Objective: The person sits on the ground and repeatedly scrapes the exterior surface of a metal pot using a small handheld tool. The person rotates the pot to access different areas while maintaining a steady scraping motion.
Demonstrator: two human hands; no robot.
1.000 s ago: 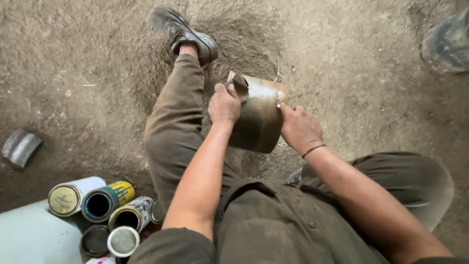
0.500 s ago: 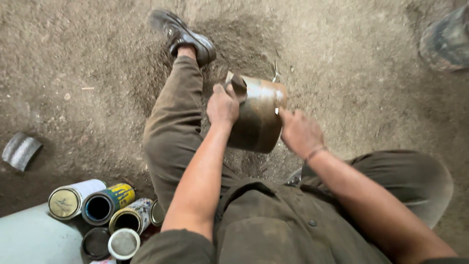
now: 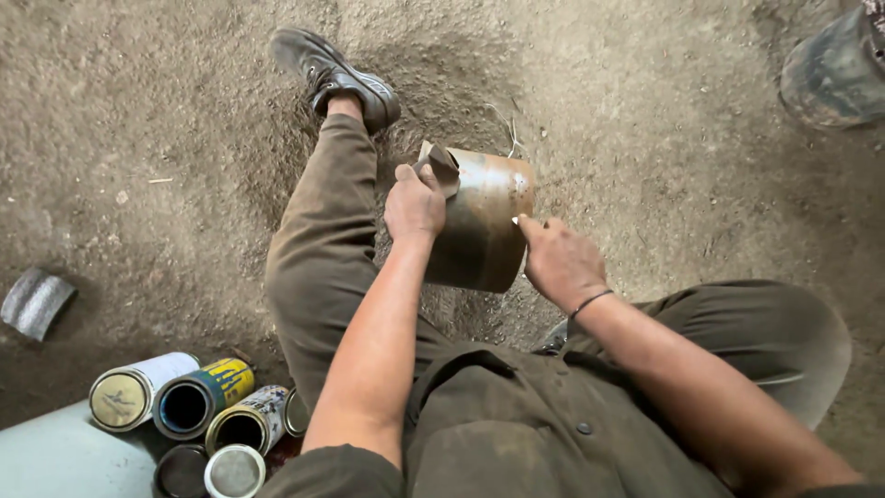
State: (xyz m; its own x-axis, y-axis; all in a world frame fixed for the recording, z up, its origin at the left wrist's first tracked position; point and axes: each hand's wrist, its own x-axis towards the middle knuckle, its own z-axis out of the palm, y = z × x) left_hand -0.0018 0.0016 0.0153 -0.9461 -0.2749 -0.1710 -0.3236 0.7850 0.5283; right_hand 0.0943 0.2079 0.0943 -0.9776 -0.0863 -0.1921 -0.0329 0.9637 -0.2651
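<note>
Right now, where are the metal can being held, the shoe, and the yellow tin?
metal can [image 3: 479, 235]: head view, its curved side.
shoe [image 3: 336, 69]: head view, its upper.
yellow tin [image 3: 214, 389]: head view, its side.

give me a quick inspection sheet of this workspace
surface: bare dirt ground, gritty.
job's things: curved rusty metal sheet, upright between the legs.
clutter: tin cans lying lower left; grey scrap at left edge.
grippers: left hand grips the sheet's top edge with a small piece; right hand touches its right side.
cables: nothing seen.
surroundings: person's own shoe ahead; dark object top right.
</note>
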